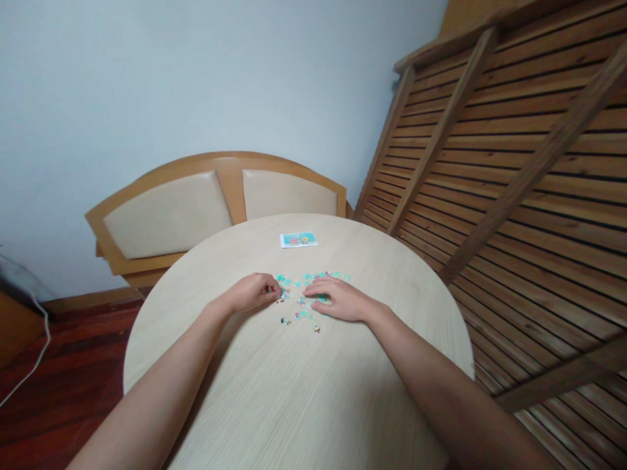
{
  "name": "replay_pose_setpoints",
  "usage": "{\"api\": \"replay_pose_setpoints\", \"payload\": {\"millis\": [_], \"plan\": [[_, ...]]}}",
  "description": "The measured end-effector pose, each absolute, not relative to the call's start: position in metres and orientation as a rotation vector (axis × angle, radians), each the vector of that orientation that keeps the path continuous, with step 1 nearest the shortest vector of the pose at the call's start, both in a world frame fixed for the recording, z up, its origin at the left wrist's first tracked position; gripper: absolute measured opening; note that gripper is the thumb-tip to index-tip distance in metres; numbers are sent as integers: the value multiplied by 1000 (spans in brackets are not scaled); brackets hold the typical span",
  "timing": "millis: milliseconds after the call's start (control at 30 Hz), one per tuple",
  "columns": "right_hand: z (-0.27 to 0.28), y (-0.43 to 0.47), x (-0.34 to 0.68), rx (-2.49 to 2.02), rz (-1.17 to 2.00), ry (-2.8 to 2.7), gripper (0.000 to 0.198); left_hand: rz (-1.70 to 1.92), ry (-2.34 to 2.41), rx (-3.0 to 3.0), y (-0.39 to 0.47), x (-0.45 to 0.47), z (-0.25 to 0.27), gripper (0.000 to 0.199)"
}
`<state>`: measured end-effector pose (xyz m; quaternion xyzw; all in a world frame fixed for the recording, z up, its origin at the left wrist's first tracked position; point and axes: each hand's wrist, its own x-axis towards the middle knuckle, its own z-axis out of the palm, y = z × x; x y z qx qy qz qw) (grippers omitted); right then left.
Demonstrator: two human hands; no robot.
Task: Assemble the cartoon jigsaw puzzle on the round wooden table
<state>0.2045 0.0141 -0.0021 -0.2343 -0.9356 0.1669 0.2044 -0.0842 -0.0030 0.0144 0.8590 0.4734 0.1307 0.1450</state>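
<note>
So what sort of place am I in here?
Probably a bedroom at home: there's what looks like a padded headboard by the plain wall, a large slatted wooden frame on the right, and a round table in front.

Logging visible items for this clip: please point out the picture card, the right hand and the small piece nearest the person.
Picture card (pixel 298 240): head view, middle of its printed face.
Right hand (pixel 345 299): head view, back of the hand.
Small piece (pixel 316 328): head view, middle of its upper surface.
</note>
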Motion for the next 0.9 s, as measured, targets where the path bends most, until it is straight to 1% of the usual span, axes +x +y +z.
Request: {"api": "replay_pose_setpoints", "payload": {"millis": [67,200,267,400,600,733,900], "plan": [[-6,21,212,-737,431,-2578,39,362,1393,2486,-3,-85,15,23],[-15,30,223,-1018,413,-2540,57,337,1490,2508,-4,-85,16,24],[-17,32,224,-1084,427,-2568,62,334,1534,2514,-5,-85,17,24],[-18,32,224,-1070,444,-2599,66,356,1476,2563,-7,-83,17,28],[-16,31,226,-1067,493,-2607,83,397,1322,2664,-4,-87,10,39],[-13,27,225,-1056,518,-2627,81,371,1301,2618,-5,-89,8,50],[-5,21,221,-1038,503,-2685,74,269,1332,2571,-9,-85,9,79]]}}
